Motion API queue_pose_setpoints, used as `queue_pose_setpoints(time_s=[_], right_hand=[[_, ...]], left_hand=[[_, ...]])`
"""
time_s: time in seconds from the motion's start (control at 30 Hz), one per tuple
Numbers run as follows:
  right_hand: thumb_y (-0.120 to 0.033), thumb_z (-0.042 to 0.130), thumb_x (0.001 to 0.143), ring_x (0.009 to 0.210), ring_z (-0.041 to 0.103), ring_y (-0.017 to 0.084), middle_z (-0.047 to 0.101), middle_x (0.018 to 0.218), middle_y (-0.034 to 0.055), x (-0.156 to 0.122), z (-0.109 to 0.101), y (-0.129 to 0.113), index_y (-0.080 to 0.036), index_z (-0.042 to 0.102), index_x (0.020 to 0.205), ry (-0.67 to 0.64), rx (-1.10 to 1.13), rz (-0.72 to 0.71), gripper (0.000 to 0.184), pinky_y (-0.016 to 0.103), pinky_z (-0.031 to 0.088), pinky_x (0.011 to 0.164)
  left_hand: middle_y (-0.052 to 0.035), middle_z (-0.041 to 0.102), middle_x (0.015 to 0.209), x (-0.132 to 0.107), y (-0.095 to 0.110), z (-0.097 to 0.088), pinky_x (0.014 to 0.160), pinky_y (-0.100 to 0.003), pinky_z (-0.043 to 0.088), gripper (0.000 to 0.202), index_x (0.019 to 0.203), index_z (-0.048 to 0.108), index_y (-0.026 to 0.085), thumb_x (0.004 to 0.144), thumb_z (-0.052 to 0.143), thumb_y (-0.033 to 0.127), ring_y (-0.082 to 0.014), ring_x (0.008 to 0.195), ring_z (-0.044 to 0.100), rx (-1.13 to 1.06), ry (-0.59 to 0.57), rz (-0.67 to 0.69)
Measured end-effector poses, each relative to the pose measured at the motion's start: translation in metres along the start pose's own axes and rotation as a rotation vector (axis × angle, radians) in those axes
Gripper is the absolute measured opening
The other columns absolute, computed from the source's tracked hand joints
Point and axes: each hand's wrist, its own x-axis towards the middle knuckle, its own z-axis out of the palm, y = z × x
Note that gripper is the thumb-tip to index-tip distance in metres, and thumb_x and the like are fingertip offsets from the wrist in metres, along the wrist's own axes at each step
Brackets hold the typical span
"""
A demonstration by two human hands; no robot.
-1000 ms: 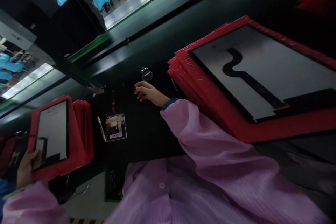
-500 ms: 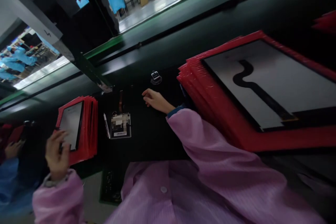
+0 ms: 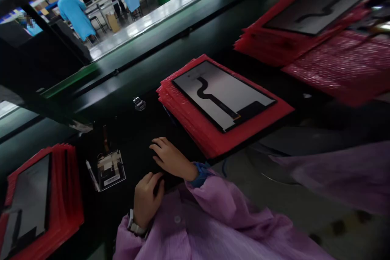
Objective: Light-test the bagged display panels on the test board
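Note:
My left hand (image 3: 148, 200) rests low at the near edge of the dark bench, fingers bent, with a gap between thumb and fingers and nothing visible in it. Just above and right of it is my right hand (image 3: 172, 159), empty, its fingers apart over the bench top. Left of both hands lies a small device with exposed circuitry (image 3: 111, 168), a ribbon cable (image 3: 105, 140) running up from it. A white pen (image 3: 92, 175) lies along its left side. Right of my hands, a display panel (image 3: 224, 85) with a curved black flex cable tops a stack of red bubble-wrap sleeves (image 3: 195, 138).
Another red sleeve stack (image 3: 70, 195) with a panel (image 3: 30, 195) stands at left. At far right are a third panel (image 3: 304, 12) on red sleeves and loose red bubble wrap (image 3: 341, 65). A small clear-and-metal item (image 3: 139, 103) sits near the green rail (image 3: 122, 75). People in blue are beyond.
The view has swung right, showing more red stacks there. My left hand has left the panel on the left stack and come beside my right hand, which stays over the bench.

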Motion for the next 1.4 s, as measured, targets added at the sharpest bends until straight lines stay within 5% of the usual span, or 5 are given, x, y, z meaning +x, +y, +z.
queue_pose_setpoints(time_s=[0.2, 0.57, 0.83, 1.13, 1.4], right_hand=[[-0.031, 0.07, 0.092, 0.112, 0.062, 0.034, 0.068, 0.114, 0.0179, 0.037, -0.022, -0.011, -0.013, 0.069, 0.116, -0.027, -0.095, 0.047, 0.031, 0.046, 0.057, 0.089], [-0.014, 0.04, 0.103, 0.149, 0.032, 0.029, 0.035, 0.161, 0.0186, 0.172, -0.004, 0.031, -0.012, 0.033, 0.161, 0.339, -0.118, 0.145, 0.059, 0.044, 0.038, 0.119], [-0.013, 0.033, 0.103, 0.129, 0.048, 0.03, 0.052, 0.146, 0.0196, 0.179, 0.003, 0.04, -0.014, 0.044, 0.157, 0.339, -0.182, 0.169, 0.055, 0.046, 0.045, 0.109], [-0.036, 0.05, 0.103, 0.15, 0.029, 0.041, 0.014, 0.169, 0.0256, 0.163, 0.015, 0.033, -0.01, 0.027, 0.164, 0.415, -0.203, 0.225, 0.071, 0.058, 0.034, 0.119], [-0.017, 0.046, 0.099, 0.143, 0.041, 0.032, 0.05, 0.15, 0.0186, 0.077, 0.051, -0.024, -0.013, 0.057, 0.145, 0.21, -0.208, -0.463, 0.047, 0.052, 0.038, 0.122]], left_hand=[[-0.006, 0.072, 0.089, -0.001, -0.004, 0.005, 0.067, -0.03, 0.055, 0.026, 0.111, 0.072, 0.019, 0.105, 0.047, 0.024, -0.0178, 0.076, 0.071, 0.051, 0.06, 0.029], [-0.0037, 0.066, 0.08, -0.005, 0.0, 0.01, 0.064, -0.031, 0.05, 0.023, 0.11, 0.068, 0.015, 0.105, 0.045, 0.018, -0.0175, 0.069, 0.063, 0.231, 0.145, 0.108], [-0.0029, 0.063, 0.08, -0.01, 0.0, 0.013, 0.065, -0.032, 0.047, 0.023, 0.11, 0.067, 0.014, 0.104, 0.045, 0.016, -0.0181, 0.071, 0.06, 0.256, 0.15, 0.113], [-0.0038, 0.066, 0.08, -0.013, 0.007, 0.012, 0.062, -0.032, 0.046, 0.022, 0.107, 0.068, 0.015, 0.103, 0.047, 0.016, -0.0186, 0.07, 0.06, 0.211, 0.153, 0.077], [-0.0071, 0.07, 0.093, -0.025, 0.02, -0.014, 0.074, -0.027, 0.054, 0.028, 0.118, 0.067, 0.015, 0.1, 0.046, 0.008, -0.0158, 0.084, 0.063, -0.148, 0.374, 0.12]])
